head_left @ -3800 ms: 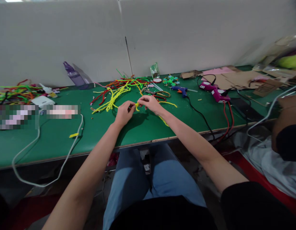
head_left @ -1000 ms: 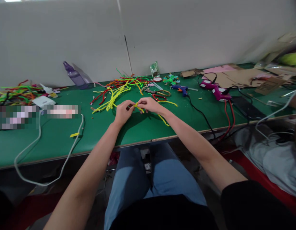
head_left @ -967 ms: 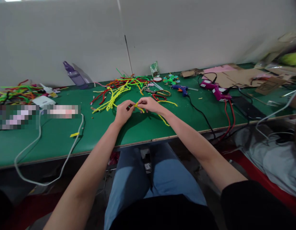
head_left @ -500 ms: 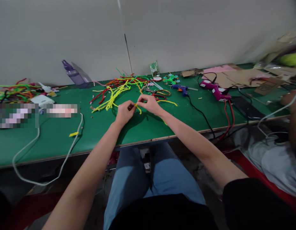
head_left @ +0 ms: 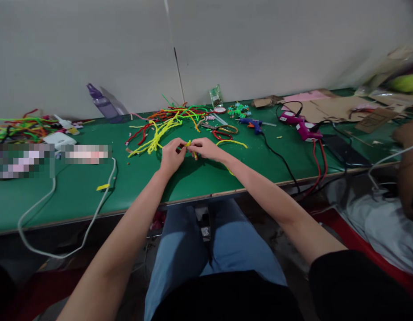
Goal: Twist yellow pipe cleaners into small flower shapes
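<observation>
1. Bottle (head_left: pixel 103 105) and packet (head_left: pixel 216 95) are standing by the wall (head_left: pixel 126 53); contents unclear.
2. Left hand (head_left: pixel 173 156) and right hand (head_left: pixel 206 149): fingers are pinching the yellow stem (head_left: pixel 188 144) between them, over the tabletop (head_left: pixel 200 185).
3. One end is pointing nearward; long axis mostly hidden.

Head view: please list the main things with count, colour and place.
Table: one, green, across centre
Yellow piece: one, yellow, centre
Stem piles: two, multicoloured, left and centre
Bottle: one, purple, back left
Packet: one, green, back centre
Scissors: one, golden-handled, centre
Glue gun: one, blue, centre right
Blocks: two, magenta, right
Cardboard: several, brown, far right
Flat slab: one, black, right
Device: one, white, left
Cables: several; white, black, red; both sides
Another person's arm: one, bare, right edge
Legs: two, blue, below table
Left hand: one, bare, holding yellow piece
Right hand: one, bare, same piece
</observation>
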Tool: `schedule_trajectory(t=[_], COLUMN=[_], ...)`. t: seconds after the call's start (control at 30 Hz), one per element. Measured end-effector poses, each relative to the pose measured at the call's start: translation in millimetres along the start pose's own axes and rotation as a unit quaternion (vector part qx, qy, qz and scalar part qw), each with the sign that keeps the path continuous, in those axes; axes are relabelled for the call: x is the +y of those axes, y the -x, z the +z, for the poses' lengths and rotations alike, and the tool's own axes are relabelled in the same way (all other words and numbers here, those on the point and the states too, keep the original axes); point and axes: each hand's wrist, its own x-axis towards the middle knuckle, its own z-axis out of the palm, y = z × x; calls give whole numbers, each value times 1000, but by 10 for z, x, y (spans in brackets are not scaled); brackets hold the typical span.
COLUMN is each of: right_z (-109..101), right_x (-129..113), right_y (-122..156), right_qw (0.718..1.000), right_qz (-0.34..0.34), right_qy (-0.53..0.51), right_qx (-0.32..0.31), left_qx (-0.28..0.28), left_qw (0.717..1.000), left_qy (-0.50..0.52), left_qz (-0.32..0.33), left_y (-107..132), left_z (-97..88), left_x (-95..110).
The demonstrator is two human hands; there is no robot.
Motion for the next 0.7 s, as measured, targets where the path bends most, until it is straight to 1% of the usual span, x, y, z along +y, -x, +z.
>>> schedule_trajectory(t=[0.07,0.13,0.27,0.37,0.43,0.53,0.63,0.7], right_z=[-17,-47,-101,-114,-111,-94,-70,-54], right_x=[19,43,76,88,101,122,127,122], right_y=[-3,-9,-19,-21,-21,-20,-23,-28], right_qw=[1000,1000,994,985,982,989,999,999], right_qz=[0,-3,-33,-56,-64,-42,-7,1], right_qy=[4,27,107,165,176,139,39,-18], right_qx=[-4,-4,-1,8,16,32,34,27], left_qx=[-13,-35,-92,-118,-115,-96,-84,-78], left_qw=[1000,999,989,984,985,989,992,992], left_qy=[3,-13,-71,-90,-85,-68,-61,-56], left_qz=[11,38,92,101,100,88,77,77], left_y=[-2,-5,-15,-18,-16,-7,2,4], left_z=[-12,-37,-99,-120,-116,-97,-82,-77], left_x=[-3,-6,-23,-47,-60,-60,-32,-8])
